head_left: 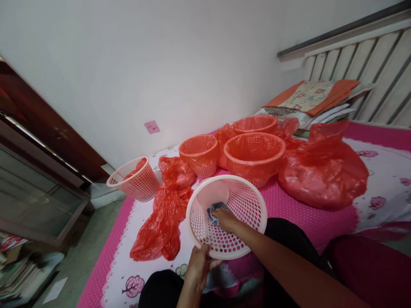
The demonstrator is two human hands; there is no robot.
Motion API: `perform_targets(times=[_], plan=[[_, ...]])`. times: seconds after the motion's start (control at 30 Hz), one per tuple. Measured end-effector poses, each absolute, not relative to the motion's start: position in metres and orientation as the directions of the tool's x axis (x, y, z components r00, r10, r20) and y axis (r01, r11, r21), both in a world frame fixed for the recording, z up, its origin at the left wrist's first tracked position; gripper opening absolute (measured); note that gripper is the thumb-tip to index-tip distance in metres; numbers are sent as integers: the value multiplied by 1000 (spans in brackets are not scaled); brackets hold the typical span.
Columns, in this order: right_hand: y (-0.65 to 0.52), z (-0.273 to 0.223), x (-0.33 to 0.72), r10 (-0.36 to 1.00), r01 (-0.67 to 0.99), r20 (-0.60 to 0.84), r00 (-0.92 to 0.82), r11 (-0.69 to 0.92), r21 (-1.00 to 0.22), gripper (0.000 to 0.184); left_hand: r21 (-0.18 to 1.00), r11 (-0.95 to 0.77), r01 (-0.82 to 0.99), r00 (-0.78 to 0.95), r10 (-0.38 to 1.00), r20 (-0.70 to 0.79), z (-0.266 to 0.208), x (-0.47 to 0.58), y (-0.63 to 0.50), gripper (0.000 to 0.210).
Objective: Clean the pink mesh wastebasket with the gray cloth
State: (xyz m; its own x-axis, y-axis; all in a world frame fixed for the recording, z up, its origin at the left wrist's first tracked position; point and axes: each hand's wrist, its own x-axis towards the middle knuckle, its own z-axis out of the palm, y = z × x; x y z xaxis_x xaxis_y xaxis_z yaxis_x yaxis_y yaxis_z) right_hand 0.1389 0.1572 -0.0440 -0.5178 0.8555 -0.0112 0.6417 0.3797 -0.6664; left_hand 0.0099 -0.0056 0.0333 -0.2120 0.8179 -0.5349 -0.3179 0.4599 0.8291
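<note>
A white perforated plastic basket (245, 199) is tilted with its mouth toward me, just above my lap. My left hand (201, 263) grips its near rim at the lower left, thumb on the inside. Inside the basket, my right hand (225, 219) is closed on a crumpled grey-blue cloth (213, 212) and presses it against the inner wall. The fingertips of the right hand are partly hidden by the cloth. A crumpled red plastic bag (160, 233) lies on the bed to the left of the basket.
Beyond the basket stand several baskets lined with red bags, among them a front one (254, 149) and a left one (198, 149). Another white basket (141, 184) leans at far left. A full red bag (323, 175) sits right, near folded bedding (316, 98). A wall (192, 64) rises behind.
</note>
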Motion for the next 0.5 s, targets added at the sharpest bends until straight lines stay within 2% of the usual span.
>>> perform_targets(times=[0.07,0.17,0.5], plan=[[150,-44,142,846,657,-31,-532,389,-646,55,830,457,-320,-210,820,-532,33,10,-6,17],[134,-42,148,833,654,-34,-553,408,-638,67,826,458,-328,-207,818,-536,31,9,-7,16],[77,-23,167,796,577,31,-604,464,-672,78,820,452,-352,-210,815,-539,29,9,-5,12]])
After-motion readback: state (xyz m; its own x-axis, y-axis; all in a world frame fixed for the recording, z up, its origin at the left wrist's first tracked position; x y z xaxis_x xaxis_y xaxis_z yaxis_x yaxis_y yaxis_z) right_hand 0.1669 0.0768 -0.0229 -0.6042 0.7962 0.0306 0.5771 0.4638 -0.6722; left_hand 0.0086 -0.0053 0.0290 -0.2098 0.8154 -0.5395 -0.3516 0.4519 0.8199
